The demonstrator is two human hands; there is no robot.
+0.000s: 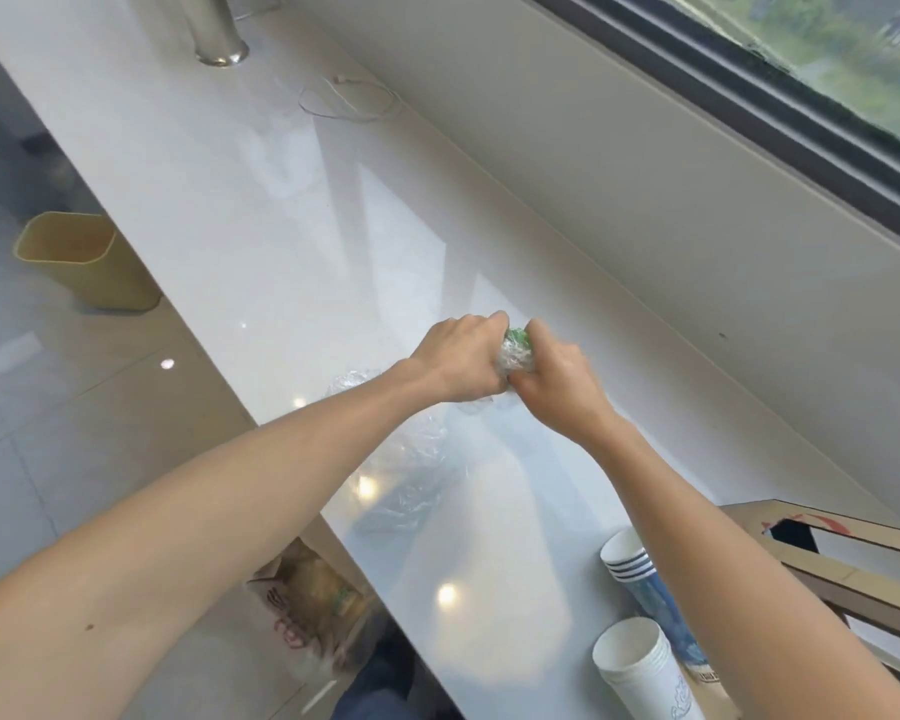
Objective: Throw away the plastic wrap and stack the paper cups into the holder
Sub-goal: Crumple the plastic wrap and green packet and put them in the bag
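Note:
Both hands meet over the white counter [261, 236]. My left hand [463, 358] and my right hand [554, 379] squeeze a crumpled wad of clear plastic wrap [515, 353] with a green patch between them. More of the clear wrap [411, 459] trails down onto the counter under my left forearm. Two stacks of paper cups lie on their sides at the lower right: one with blue rim stripes [630, 561], one white [637, 667]. A cardboard holder [853, 579] sits at the right edge, partly behind my right arm.
A yellow waste bin [81, 259] stands on the tiled floor left of the counter. A brown paper bag [307, 605] sits on the floor below the counter edge. A white cable [352, 98] and a metal post [219, 33] are at the far end. A window sill runs along the right.

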